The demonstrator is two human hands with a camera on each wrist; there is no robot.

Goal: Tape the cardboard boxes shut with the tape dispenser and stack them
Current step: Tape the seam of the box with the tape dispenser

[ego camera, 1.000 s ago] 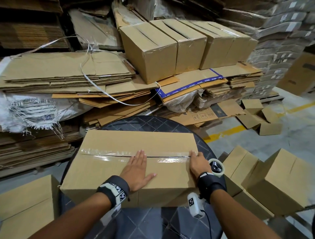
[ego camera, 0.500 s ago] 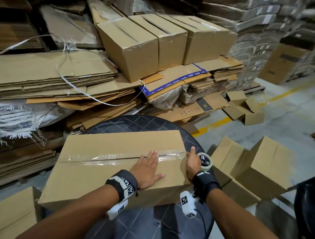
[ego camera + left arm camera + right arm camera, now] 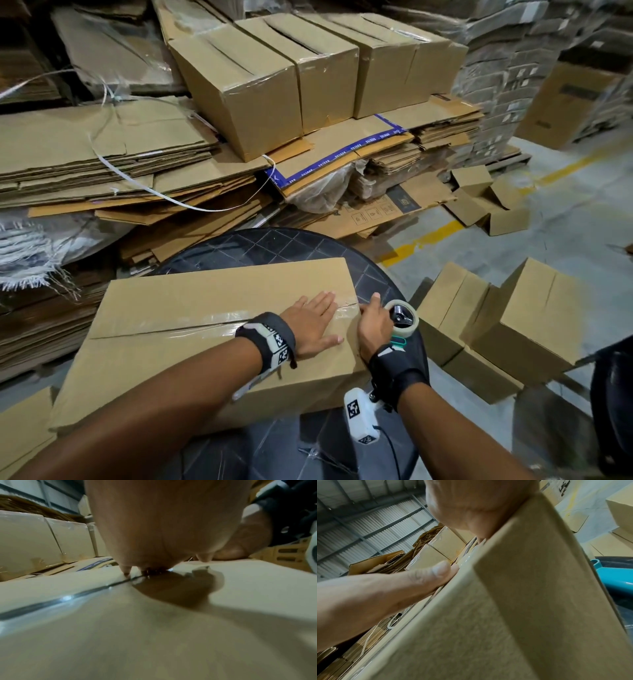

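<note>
A long cardboard box (image 3: pixel 212 294) lies on a round dark table (image 3: pixel 267 246). Clear tape (image 3: pixel 191 325) runs along its top seam. My left hand (image 3: pixel 313 325) lies flat on the taped seam near the box's right end, fingers straight; the left wrist view shows the palm (image 3: pixel 163 527) pressing on the box top (image 3: pixel 154 635). My right hand (image 3: pixel 375 320) is at the box's right end and grips the tape dispenser (image 3: pixel 404 318), a clear roll with a teal handle (image 3: pixel 611 577). Its thumb (image 3: pixel 428 573) presses on the top edge of the box (image 3: pixel 513 601).
A row of taped boxes (image 3: pixel 260 89) stands on flattened cardboard stacks (image 3: pixel 102 154) behind the table. Several boxes (image 3: pixel 527 318) sit on the floor close to the table's right side, smaller ones (image 3: pixel 486 202) farther back. A yellow line (image 3: pixel 421 240) crosses the grey floor.
My left hand has slid right along the tape to the box's right end. The right hand has carried the dispenser past the right edge and a little down the end.
</note>
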